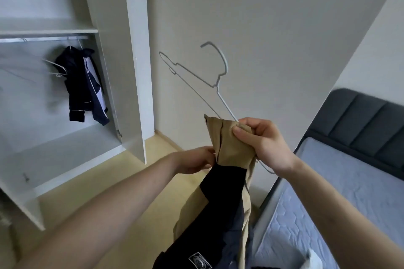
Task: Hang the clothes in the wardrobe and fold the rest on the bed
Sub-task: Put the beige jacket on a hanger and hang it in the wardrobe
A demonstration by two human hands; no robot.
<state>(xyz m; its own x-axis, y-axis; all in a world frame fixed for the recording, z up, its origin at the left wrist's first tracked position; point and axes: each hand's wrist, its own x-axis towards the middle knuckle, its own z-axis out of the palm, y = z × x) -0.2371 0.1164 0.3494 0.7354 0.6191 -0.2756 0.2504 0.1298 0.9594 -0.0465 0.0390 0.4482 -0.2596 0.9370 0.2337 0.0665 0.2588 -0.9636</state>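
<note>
Right hand (265, 144): closed on tan garment (231, 150) and wire hanger (209, 76)
Left hand (194, 160): pinched on tan garment
Wardrobe (122, 50): dark jacket (84, 85) hung

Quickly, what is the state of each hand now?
Left hand: grip closed on the tan and black garment.
Right hand: grip closed on that garment and the white wire hanger.

The wardrobe (50, 116) is seen open at left, its door (122, 50) swung out toward the wall; most of the rail (39, 39) is left free, while its right end is taken by a dark jacket (85, 85) and bare hangers (54, 67); open floor (135, 192) is offered between wardrobe and bed (349, 181); the way on the right is barred by the mattress edge and headboard (367, 120).
</note>
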